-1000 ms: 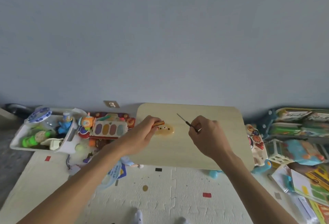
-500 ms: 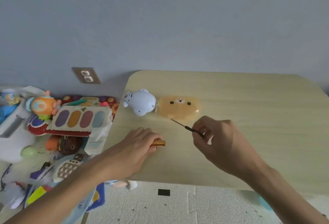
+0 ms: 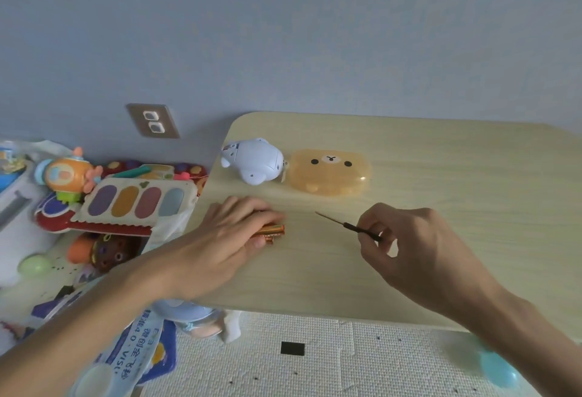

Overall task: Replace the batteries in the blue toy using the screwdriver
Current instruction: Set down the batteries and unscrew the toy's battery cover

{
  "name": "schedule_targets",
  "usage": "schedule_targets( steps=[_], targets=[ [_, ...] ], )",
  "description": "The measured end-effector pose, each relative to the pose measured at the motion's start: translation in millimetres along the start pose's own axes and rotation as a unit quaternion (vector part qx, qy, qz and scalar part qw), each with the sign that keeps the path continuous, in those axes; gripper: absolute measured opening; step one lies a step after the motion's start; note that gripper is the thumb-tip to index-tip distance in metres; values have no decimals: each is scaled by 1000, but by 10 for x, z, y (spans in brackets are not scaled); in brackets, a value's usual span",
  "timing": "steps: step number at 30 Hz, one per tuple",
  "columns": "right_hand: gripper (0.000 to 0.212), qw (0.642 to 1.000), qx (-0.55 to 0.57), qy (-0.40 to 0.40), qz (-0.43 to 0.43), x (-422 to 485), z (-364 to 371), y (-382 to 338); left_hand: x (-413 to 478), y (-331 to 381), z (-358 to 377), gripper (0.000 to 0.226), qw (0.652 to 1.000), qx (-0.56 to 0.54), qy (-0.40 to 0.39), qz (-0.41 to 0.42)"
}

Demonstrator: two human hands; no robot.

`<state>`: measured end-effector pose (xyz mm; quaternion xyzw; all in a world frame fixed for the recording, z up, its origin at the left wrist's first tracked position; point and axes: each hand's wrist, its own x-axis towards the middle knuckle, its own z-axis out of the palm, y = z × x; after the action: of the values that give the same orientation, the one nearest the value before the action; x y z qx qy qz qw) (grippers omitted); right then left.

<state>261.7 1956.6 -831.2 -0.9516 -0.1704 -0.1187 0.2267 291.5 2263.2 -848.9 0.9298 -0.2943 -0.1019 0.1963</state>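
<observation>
A pale blue animal-shaped toy (image 3: 255, 161) lies near the far left corner of the light wooden table (image 3: 441, 176). Beside it on the right rests an orange translucent bear-face case (image 3: 329, 173), touching or nearly touching the toy. My left hand (image 3: 226, 239) lies palm down on the table, nearer me than the toy, fingers closed over copper-coloured batteries (image 3: 273, 230) whose ends stick out to the right. My right hand (image 3: 406, 248) pinches a thin black-handled screwdriver (image 3: 346, 225), its tip pointing left and away from me, just above the table.
Left of the table lies a heap of toys: a colourful key toy (image 3: 135, 204), an orange round toy (image 3: 66, 176), a green ball (image 3: 33, 266). A wall socket (image 3: 153, 121) sits behind. A white foam mat (image 3: 315, 362) with a blue ball (image 3: 497, 371) covers the floor in front.
The camera has come much closer to the table. My left hand has lowered the batteries onto the tabletop in front of the blue toy. My right hand still holds the screwdriver.
</observation>
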Motion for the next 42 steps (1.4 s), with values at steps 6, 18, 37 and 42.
schedule_targets(
  steps=[6, 18, 37, 42],
  targets=[
    [3, 1000, 18, 14, -2, -67, -11, 34, -19, -193, 10, 54, 999, 1, 27, 28],
    [5, 1000, 21, 21, 6, -147, 40, 110, 12, -193, 111, 53, 995, 27, 86, 36],
    [8, 998, 26, 43, 32, -145, -74, 69, 671, -570, -756, 133, 966, -192, 83, -153],
    [6, 998, 24, 39, 48, -188, -114, 99, 737, -623, -575, 89, 961, -208, 135, -123]
  ],
)
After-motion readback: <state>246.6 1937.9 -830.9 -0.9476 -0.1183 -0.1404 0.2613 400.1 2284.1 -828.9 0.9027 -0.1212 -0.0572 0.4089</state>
